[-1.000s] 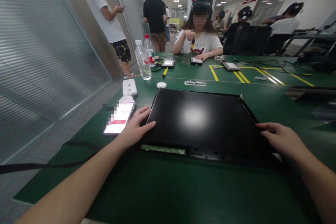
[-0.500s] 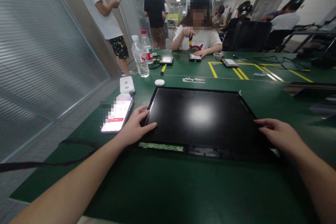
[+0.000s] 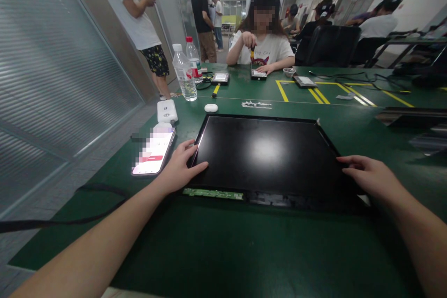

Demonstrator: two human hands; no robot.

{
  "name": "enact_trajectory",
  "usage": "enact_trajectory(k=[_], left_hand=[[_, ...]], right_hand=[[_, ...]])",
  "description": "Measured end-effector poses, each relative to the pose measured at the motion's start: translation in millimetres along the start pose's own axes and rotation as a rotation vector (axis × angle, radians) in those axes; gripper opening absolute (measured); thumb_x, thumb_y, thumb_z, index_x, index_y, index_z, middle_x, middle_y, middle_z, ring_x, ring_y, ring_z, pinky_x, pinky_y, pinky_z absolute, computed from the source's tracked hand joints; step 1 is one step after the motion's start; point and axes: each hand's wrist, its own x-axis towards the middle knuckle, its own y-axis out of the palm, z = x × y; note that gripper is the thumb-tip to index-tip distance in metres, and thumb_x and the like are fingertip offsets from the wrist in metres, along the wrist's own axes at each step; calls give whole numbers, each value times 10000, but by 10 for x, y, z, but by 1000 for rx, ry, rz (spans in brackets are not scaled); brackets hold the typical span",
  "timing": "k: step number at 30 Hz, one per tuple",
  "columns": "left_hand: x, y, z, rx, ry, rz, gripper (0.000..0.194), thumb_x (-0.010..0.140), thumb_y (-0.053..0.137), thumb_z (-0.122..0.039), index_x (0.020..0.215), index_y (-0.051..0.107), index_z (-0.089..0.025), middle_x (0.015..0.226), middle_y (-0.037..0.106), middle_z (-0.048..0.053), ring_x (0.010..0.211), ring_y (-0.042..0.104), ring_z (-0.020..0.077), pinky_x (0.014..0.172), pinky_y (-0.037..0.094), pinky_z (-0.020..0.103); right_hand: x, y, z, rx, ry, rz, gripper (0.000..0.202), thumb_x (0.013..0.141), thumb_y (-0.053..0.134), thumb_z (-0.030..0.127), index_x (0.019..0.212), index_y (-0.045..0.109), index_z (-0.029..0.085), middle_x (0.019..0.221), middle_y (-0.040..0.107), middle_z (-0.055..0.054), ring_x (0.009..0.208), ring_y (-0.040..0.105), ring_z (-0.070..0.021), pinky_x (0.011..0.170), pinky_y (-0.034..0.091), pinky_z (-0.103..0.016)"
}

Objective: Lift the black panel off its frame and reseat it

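A black flat screen panel (image 3: 272,158) lies face up on the green table (image 3: 237,251), with a bright light reflection on it. Along its near edge runs a green circuit board strip (image 3: 213,194). My left hand (image 3: 183,165) grips the panel's left edge, thumb on top of the surface. On the opposite side, my right hand (image 3: 366,174) holds the right edge between thumb and fingers; its lower fingers are partly hidden. A lit phone (image 3: 153,153) lies just left of my left hand.
Beyond the panel are a white earbud case (image 3: 211,108), a white device (image 3: 167,111), two bottles (image 3: 185,74) and hard drives (image 3: 220,78). Across the table a person (image 3: 261,46) works with a screwdriver on a drive. Dark metal parts (image 3: 412,117) lie at right.
The view has shifted slightly. Both hands keep the same hold on the panel. In the background, a standing person in white shows more beside the one in black.
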Motion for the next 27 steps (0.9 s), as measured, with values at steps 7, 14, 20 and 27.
enact_trajectory(k=[7, 14, 20, 27], left_hand=[[-24, 8, -2, 15, 59, -9, 842, 950, 692, -624, 1645, 536, -176, 1762, 421, 219, 1633, 418, 447, 1339, 352, 629], [-121, -211, -17, 118, 201, 66, 819, 958, 672, -719, 1592, 637, -202, 1735, 506, 205, 1594, 478, 444, 1306, 395, 660], [-146, -378, -60, 191, 256, 171, 785, 923, 732, -738, 1548, 705, -263, 1674, 602, 163, 1504, 579, 436, 1258, 461, 661], [-152, -462, -103, 239, 258, 204, 779, 873, 844, -596, 1562, 694, -264, 1622, 655, 146, 1457, 630, 419, 1298, 408, 655]], right_hand=[[-26, -9, 52, -62, 21, 12, 394, 763, 628, 210, 1094, 834, 162, 743, 727, -43, 636, 652, -221, 612, 479, -334], [-39, -30, 68, -105, 18, 21, 396, 810, 628, 204, 1137, 847, 163, 801, 743, -59, 669, 676, -228, 628, 503, -331], [-39, -22, 64, -100, 45, 26, 395, 826, 627, 200, 1153, 845, 158, 781, 740, -54, 669, 681, -228, 641, 508, -332], [-29, -22, 57, -102, 22, 3, 364, 795, 626, 201, 1080, 851, 178, 782, 757, -55, 695, 695, -238, 653, 508, -340]])
